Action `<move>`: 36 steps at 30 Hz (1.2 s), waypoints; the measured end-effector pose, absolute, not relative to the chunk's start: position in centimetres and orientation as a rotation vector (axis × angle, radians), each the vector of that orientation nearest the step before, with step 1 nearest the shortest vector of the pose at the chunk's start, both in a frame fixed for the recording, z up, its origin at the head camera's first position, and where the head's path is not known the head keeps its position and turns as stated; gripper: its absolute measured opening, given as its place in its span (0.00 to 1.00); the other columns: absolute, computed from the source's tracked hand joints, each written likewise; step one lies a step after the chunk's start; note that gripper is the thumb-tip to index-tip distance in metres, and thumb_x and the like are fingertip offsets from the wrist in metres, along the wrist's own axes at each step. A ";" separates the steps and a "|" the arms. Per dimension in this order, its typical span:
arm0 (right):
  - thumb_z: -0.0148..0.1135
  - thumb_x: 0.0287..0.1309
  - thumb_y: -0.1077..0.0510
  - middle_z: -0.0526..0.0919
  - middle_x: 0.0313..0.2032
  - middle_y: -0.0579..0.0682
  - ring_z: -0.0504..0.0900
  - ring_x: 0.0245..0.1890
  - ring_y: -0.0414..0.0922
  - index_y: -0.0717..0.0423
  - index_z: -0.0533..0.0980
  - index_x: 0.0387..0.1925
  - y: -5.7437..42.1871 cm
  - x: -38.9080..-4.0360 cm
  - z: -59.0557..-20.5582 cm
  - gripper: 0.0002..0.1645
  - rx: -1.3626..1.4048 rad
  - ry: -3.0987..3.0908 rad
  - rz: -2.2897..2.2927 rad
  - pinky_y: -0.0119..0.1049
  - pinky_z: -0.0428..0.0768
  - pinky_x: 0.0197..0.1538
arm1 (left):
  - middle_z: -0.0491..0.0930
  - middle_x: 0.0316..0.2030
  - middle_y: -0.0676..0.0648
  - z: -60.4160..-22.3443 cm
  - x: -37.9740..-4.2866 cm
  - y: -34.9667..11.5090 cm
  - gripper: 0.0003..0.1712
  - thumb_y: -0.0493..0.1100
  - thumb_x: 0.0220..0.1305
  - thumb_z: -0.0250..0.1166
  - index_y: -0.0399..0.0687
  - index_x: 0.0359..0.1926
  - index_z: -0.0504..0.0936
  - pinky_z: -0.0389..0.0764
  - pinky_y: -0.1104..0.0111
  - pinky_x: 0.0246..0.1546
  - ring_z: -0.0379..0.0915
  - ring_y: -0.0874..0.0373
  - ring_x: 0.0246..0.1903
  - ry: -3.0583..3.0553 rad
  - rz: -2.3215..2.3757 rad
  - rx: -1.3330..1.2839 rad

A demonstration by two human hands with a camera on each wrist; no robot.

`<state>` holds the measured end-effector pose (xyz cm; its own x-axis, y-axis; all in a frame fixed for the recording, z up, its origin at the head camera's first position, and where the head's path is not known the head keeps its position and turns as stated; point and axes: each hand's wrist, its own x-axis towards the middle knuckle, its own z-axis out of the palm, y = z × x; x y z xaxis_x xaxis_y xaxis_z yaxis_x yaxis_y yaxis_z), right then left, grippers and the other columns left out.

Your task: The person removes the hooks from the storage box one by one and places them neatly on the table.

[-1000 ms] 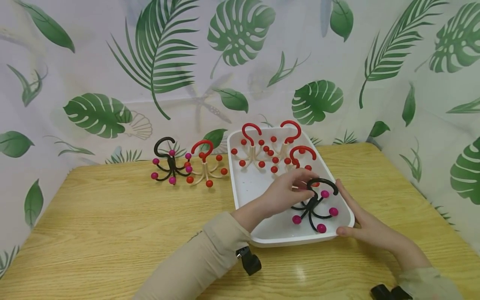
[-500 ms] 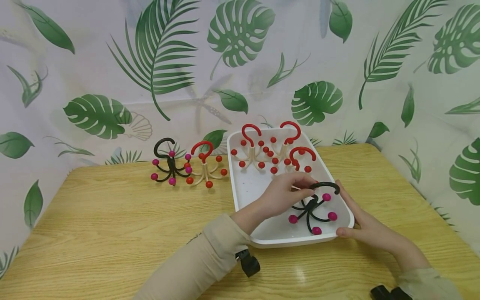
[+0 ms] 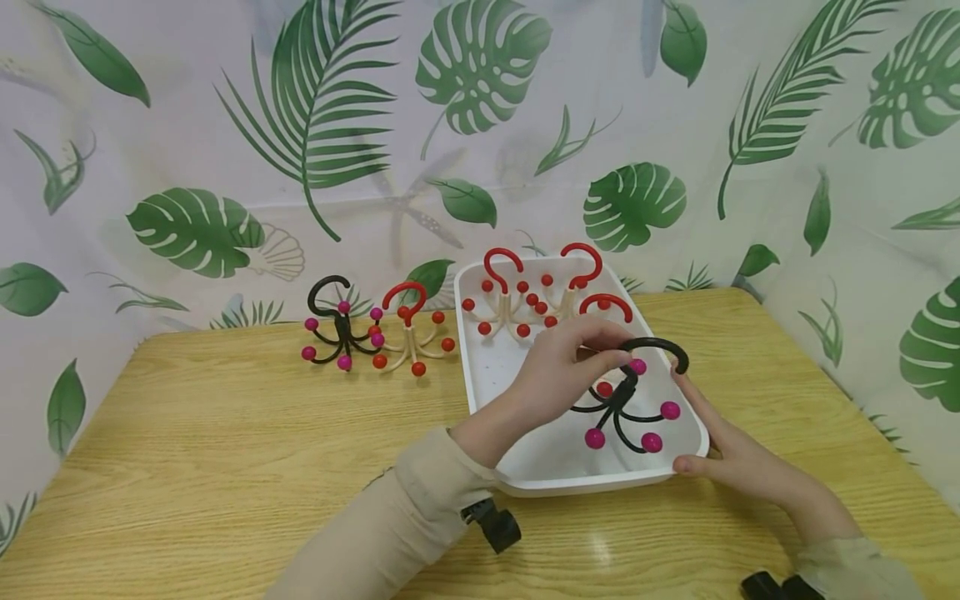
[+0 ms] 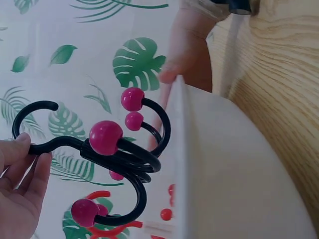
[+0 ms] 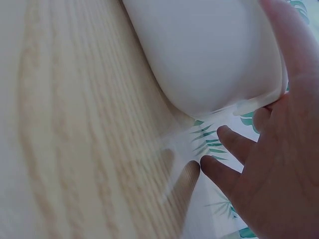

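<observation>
A black claw-style hook hanger (image 3: 621, 396) with curved arms and pink ball tips stands tilted over the front of a white tray (image 3: 495, 462). My left hand (image 3: 566, 362) pinches the hanger's hook between thumb and fingers; the left wrist view also shows this hanger (image 4: 107, 154) with the left hand (image 4: 25, 184) gripping its hook. My right hand (image 3: 738, 450) rests at the tray's front right corner, thumb on the rim and fingers along the outer side. In the right wrist view the right hand's fingers (image 5: 234, 144) are spread, reaching past the tray corner (image 5: 239, 94).
Cream hangers with red hooks and red balls, such as one at the back left (image 3: 504, 304), stand inside the tray; a nearer red hook (image 3: 611, 302) is partly hidden by my left hand. Left of the tray stand another black hanger (image 3: 342, 325) and a cream one (image 3: 409, 333) on the wooden table.
My left hand has risen slightly with the black hanger, whose hook and balls sit a little higher and turned. The right hand and the tray stay where they were.
</observation>
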<state>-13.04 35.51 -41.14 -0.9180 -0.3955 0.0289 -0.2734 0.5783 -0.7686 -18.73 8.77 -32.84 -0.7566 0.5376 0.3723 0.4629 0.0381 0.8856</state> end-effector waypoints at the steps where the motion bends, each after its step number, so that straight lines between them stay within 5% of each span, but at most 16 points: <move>1: 0.67 0.55 0.62 0.35 0.73 0.61 0.42 0.68 0.68 0.38 0.33 0.75 35.5 -13.1 -41.2 0.62 -0.571 2.650 -1.272 0.60 0.55 0.65 | 0.80 0.37 0.56 -32.6 -18.6 8.6 0.10 0.37 0.62 0.64 0.43 0.46 0.82 0.78 0.76 0.41 0.76 0.68 0.35 2.226 1.859 1.077; 3: 0.67 0.54 0.62 0.33 0.74 0.57 0.38 0.70 0.64 0.37 0.33 0.75 35.5 -13.1 -41.2 0.63 -0.589 2.639 -1.301 0.74 0.48 0.58 | 0.80 0.38 0.56 -32.1 -18.4 8.0 0.11 0.37 0.62 0.65 0.43 0.46 0.82 0.78 0.75 0.41 0.76 0.68 0.36 2.237 1.892 1.084; 7: 0.68 0.52 0.62 0.32 0.75 0.51 0.35 0.72 0.56 0.37 0.34 0.75 35.5 -13.2 -41.3 0.64 -0.607 2.649 -1.313 0.76 0.47 0.57 | 0.82 0.38 0.53 -31.1 -17.9 6.7 0.12 0.36 0.62 0.65 0.41 0.47 0.82 0.80 0.73 0.40 0.77 0.66 0.35 2.244 1.962 1.085; 14: 0.68 0.54 0.60 0.29 0.74 0.50 0.31 0.71 0.60 0.37 0.33 0.75 35.5 -13.1 -41.2 0.63 -0.584 2.643 -1.304 0.76 0.45 0.57 | 0.82 0.38 0.48 -29.8 -17.2 3.8 0.12 0.35 0.61 0.66 0.39 0.46 0.82 0.81 0.70 0.39 0.78 0.62 0.36 2.321 2.022 1.076; 25: 0.67 0.55 0.62 0.28 0.74 0.46 0.30 0.72 0.51 0.37 0.32 0.74 35.5 -13.2 -41.2 0.63 -0.590 2.621 -1.324 0.73 0.43 0.59 | 0.80 0.38 0.44 -30.2 -17.5 -3.5 0.10 0.29 0.59 0.65 0.34 0.43 0.82 0.81 0.68 0.39 0.78 0.54 0.37 2.418 2.182 1.016; 36: 0.66 0.55 0.62 0.28 0.74 0.47 0.30 0.72 0.51 0.37 0.32 0.74 35.4 -13.1 -41.3 0.63 -0.590 2.617 -1.329 0.69 0.42 0.61 | 0.81 0.38 0.41 -30.9 -17.7 -9.5 0.09 0.31 0.62 0.63 0.32 0.43 0.81 0.81 0.71 0.37 0.80 0.59 0.36 2.625 2.158 0.727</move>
